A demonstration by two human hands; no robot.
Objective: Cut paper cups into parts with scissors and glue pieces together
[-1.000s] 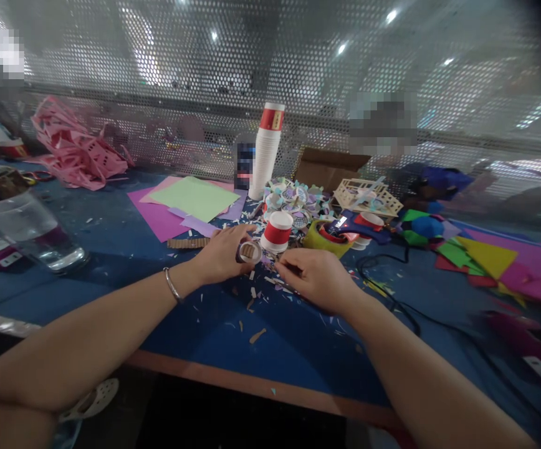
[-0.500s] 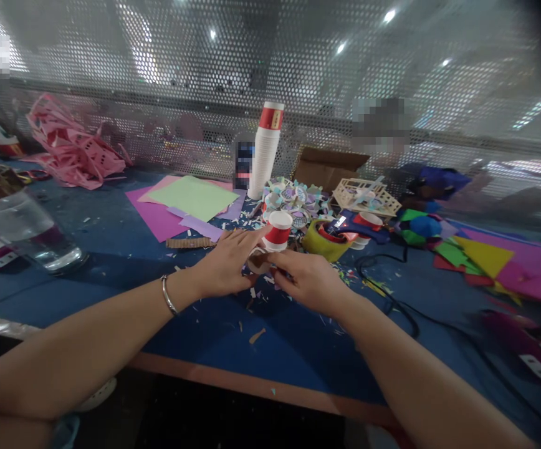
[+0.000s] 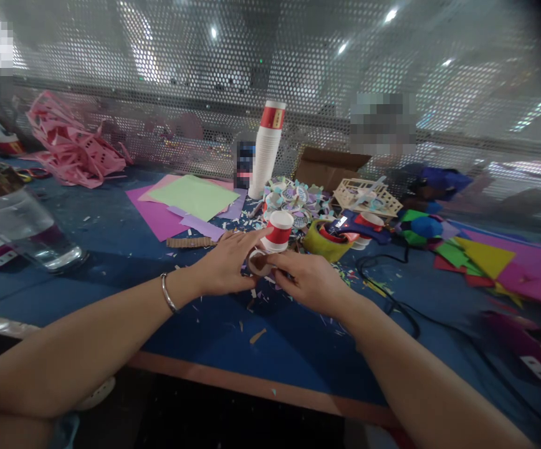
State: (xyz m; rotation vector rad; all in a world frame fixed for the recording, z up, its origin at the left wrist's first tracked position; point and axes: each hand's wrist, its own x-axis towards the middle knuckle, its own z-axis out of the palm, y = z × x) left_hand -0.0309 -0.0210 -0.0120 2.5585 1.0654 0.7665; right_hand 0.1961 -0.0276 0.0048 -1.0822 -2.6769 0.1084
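Note:
Between my hands, just above the blue table (image 3: pixel 196 349), is a small round piece (image 3: pixel 257 264) with a pale rim and a brown middle; its exact kind is unclear. My left hand (image 3: pixel 228 262) curves around its left side, fingers stretched over the top and thumb below. From the right, my right hand (image 3: pixel 305 274) pinches its edge between thumb and fingers. Right behind my fingertips stands a red and white paper cup (image 3: pixel 278 232). Paper scraps (image 3: pixel 257 335) lie scattered under and around both hands.
A tall stack of paper cups (image 3: pixel 265 159) rises at the back beside piled paper cutouts (image 3: pixel 293 196). Coloured paper sheets (image 3: pixel 191 196) lie left of it. A yellow tape roll (image 3: pixel 321 243), black cable (image 3: pixel 406 305) and coloured paper (image 3: pixel 532 268) are rightward; a water-filled container (image 3: pixel 32 224) stands left.
The round piece has tilted slightly, so more of its pale rim and brown face shows. Both hands stay in nearly the same place.

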